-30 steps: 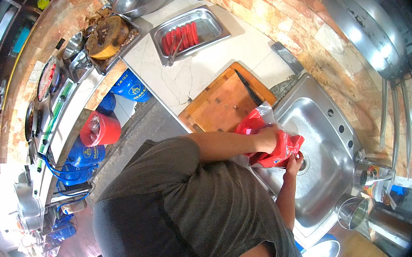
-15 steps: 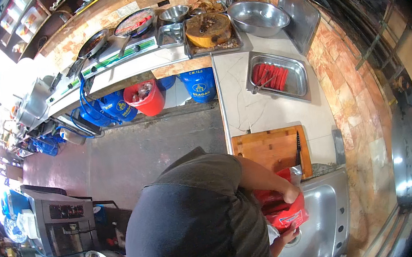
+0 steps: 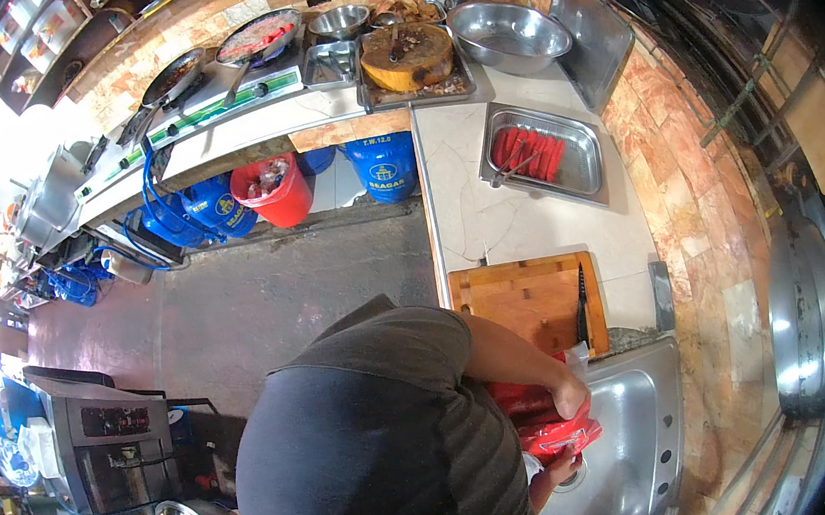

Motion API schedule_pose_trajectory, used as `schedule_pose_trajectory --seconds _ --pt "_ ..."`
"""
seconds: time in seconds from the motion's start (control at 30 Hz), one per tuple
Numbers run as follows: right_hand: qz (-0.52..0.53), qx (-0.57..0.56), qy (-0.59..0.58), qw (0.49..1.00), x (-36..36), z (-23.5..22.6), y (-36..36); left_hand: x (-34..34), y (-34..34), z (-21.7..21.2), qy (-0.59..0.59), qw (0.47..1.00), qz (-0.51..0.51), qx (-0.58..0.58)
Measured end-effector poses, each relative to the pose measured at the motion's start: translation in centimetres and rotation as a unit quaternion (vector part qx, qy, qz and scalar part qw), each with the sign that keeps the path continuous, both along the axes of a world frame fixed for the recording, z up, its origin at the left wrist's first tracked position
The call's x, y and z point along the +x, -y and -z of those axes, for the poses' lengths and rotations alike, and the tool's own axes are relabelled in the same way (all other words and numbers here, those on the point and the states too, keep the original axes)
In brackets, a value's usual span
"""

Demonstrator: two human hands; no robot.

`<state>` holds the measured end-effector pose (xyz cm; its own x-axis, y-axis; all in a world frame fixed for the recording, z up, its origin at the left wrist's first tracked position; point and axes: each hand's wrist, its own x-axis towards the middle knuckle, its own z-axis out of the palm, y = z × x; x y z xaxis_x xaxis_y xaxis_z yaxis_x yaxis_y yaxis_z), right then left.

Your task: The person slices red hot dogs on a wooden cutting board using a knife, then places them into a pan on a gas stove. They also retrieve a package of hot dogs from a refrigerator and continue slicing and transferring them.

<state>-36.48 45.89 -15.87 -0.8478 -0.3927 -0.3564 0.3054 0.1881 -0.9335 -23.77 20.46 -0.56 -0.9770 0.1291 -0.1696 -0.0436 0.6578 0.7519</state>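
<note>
A red plastic pack [image 3: 558, 435] with a clear end is between my two hands, over the near side of the steel sink [image 3: 630, 416]. My left hand [image 3: 570, 398] is closed on the pack's upper part, its fingers mostly turned away. Lower down, my right hand [image 3: 561, 467] grips the bottom edge of the pack. My dark-clothed torso hides part of the pack and most of the right forearm. Beyond the sink lies a wooden cutting board [image 3: 517, 292] with a black-handled knife [image 3: 581, 305] along its right side.
A perforated steel tray [image 3: 578, 155] holds red sausages [image 3: 530, 153] and tongs [image 3: 514, 168]. Farther back are a large steel bowl [image 3: 510, 38], a round chopping block [image 3: 409, 62] and a gas stove [image 3: 216, 107] with pans. Blue gas cylinders [image 3: 385, 172] and a red bucket [image 3: 276, 206] stand under the counter.
The whole view has shifted slightly left. Both hands stay on the red pack, whose lower part looks more bunched and tilted than before.
</note>
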Motion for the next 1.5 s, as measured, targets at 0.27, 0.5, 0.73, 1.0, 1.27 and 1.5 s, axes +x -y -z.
schedule_pose_trajectory --seconds 0.27,0.5,0.73,1.0,1.27,1.5 --pt "0.02 -0.015 -0.006 1.0 1.3 -1.1 0.1 3.1 -0.6 -2.0 0.018 1.0 -0.013 0.015" --pt "0.058 -0.105 0.012 0.993 1.3 1.0 0.6 10.2 0.4 -4.8 -0.154 0.975 -0.15 0.065" --pt "0.041 0.014 0.013 0.999 2.6 -3.9 1.9 13.0 3.7 -4.4 -0.138 0.782 -0.496 0.351" --pt "0.055 0.066 -0.008 0.996 2.2 -4.1 2.3 15.9 14.0 -4.0 -0.107 0.693 -0.481 0.527" --pt "0.112 0.191 -0.123 0.968 2.4 -6.2 2.6 13.9 12.5 -4.1 -0.006 0.794 -0.591 0.142" --pt "-0.063 0.006 -0.24 0.969 4.4 -19.2 13.3 14.2 11.6 -2.2 -0.108 0.746 -0.639 0.154"
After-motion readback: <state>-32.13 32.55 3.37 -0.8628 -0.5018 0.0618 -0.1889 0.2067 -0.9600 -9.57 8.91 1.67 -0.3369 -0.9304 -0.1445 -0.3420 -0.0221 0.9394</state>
